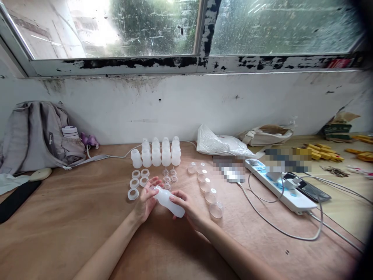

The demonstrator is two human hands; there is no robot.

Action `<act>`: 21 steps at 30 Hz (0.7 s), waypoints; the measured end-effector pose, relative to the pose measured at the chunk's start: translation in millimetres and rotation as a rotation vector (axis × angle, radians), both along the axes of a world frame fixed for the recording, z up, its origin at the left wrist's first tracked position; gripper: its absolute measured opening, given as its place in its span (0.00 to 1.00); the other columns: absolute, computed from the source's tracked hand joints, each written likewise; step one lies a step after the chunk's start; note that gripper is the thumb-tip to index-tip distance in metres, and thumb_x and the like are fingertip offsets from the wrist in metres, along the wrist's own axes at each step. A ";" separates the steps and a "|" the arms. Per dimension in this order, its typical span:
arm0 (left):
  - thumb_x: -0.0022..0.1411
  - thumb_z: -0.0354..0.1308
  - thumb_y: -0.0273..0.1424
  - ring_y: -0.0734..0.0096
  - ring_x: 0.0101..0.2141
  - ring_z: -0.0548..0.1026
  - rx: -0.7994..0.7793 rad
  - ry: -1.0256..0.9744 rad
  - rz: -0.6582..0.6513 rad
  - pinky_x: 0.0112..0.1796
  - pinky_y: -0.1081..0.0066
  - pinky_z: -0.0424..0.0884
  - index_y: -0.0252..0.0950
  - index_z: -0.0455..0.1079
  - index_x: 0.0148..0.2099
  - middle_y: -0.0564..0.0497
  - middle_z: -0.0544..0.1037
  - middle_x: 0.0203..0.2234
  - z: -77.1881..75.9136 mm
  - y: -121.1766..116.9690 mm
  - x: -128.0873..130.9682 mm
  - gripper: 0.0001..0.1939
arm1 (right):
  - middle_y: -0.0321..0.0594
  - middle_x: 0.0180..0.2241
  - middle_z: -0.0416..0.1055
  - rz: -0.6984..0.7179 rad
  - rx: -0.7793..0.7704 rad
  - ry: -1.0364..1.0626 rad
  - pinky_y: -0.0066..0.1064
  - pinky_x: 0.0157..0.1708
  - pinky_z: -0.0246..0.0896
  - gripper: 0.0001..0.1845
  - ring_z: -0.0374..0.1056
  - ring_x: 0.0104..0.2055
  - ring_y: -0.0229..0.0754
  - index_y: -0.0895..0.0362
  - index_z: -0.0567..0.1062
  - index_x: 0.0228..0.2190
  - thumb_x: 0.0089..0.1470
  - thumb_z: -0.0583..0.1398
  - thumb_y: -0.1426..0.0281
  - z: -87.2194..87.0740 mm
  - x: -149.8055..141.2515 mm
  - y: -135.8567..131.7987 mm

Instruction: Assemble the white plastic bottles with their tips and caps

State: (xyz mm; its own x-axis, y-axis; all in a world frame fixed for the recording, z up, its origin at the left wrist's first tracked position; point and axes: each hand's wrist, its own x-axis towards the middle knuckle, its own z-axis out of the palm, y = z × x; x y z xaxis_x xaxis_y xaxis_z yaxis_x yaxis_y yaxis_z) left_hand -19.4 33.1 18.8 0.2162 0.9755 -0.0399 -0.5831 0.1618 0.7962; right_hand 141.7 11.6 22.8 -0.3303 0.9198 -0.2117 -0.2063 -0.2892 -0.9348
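You have both hands on one milky-white bottle (pixel 169 203), which lies tilted between them just above the near middle of the wooden surface (pixel 87 225), its narrower end toward the left. The fingers of your left hand (pixel 145 202) are closed around that end and cover part of it. Your right hand (pixel 189 208) grasps the other end, thumb along the top and fingers curled beneath.

Just beyond your left hand, five white rings (pixel 133 198) lie in a small group. To the right of these, behind the held bottle, sit small clear teat-like pieces (pixel 174 179), the nearest partly hidden by your left hand. Farther back, more white bottles (pixel 156 157) stand upright in rows, those behind topped with clear domes. Past your right hand, clear cups (pixel 210 197) run in a curved line away from you. Well to the right lies a white power strip (pixel 300 204) with cables, and a grey backpack (pixel 37 132) rests at the far left.
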 end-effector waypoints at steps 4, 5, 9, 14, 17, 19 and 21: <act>0.46 0.61 0.27 0.75 0.28 0.71 -0.026 0.075 0.046 0.30 0.75 0.64 0.38 0.60 0.43 0.54 0.70 0.29 1.1 0.9 -2.9 0.21 | 0.35 0.27 0.65 -0.012 0.004 0.010 0.25 0.16 0.59 0.17 0.62 0.22 0.33 0.59 0.67 0.31 0.42 0.61 0.60 0.9 0.3 0.0; 0.44 0.62 0.26 0.74 0.29 0.71 -0.027 0.080 0.042 0.31 0.74 0.64 0.38 0.60 0.44 0.53 0.70 0.30 2.5 1.1 -4.0 0.23 | 0.36 0.27 0.66 -0.018 0.002 0.021 0.25 0.16 0.59 0.17 0.62 0.21 0.33 0.59 0.67 0.31 0.41 0.61 0.60 0.8 0.4 0.2; 0.42 0.61 0.23 0.68 0.37 0.70 0.008 0.023 -0.029 0.37 0.71 0.64 0.39 0.60 0.47 0.49 0.70 0.37 7.4 0.7 -5.0 0.27 | 0.36 0.26 0.66 -0.006 -0.018 0.090 0.25 0.17 0.60 0.18 0.62 0.21 0.34 0.59 0.67 0.32 0.42 0.60 0.59 -0.2 -0.4 0.5; 0.45 0.61 0.26 0.74 0.31 0.70 0.014 0.042 0.041 0.33 0.75 0.63 0.38 0.62 0.44 0.52 0.69 0.33 3.5 0.8 -2.3 0.21 | 0.35 0.27 0.66 -0.017 0.005 0.045 0.25 0.17 0.60 0.18 0.63 0.21 0.33 0.58 0.66 0.32 0.42 0.61 0.59 -0.3 -2.0 -0.6; 0.45 0.61 0.24 0.74 0.31 0.69 -0.006 0.049 0.001 0.34 0.74 0.63 0.39 0.61 0.44 0.53 0.69 0.31 2.7 1.7 -3.6 0.22 | 0.36 0.28 0.66 -0.039 0.031 0.027 0.24 0.17 0.60 0.17 0.62 0.22 0.34 0.58 0.66 0.31 0.42 0.61 0.60 -1.0 -1.9 -0.8; 0.42 0.60 0.21 0.72 0.35 0.69 0.001 0.013 -0.012 0.36 0.74 0.63 0.40 0.62 0.44 0.53 0.69 0.35 3.0 2.3 -4.6 0.24 | 0.36 0.28 0.65 -0.049 0.045 0.030 0.24 0.17 0.60 0.16 0.62 0.23 0.34 0.58 0.66 0.32 0.43 0.60 0.60 -2.2 -1.6 -0.5; 0.42 0.59 0.21 0.71 0.37 0.69 0.009 -0.011 -0.003 0.38 0.73 0.63 0.39 0.62 0.44 0.52 0.69 0.38 2.6 2.9 -4.7 0.24 | 0.36 0.28 0.65 -0.058 0.051 0.027 0.24 0.17 0.60 0.15 0.62 0.24 0.34 0.58 0.66 0.32 0.44 0.59 0.61 -3.6 -1.3 -0.1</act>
State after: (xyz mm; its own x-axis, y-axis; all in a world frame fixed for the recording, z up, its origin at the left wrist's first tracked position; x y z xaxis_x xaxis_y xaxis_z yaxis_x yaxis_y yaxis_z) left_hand -24.1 35.9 21.4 0.2190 0.9753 -0.0291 -0.5910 0.1563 0.7914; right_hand 140.4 11.5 19.3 -0.2811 0.9470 -0.1556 -0.2467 -0.2280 -0.9419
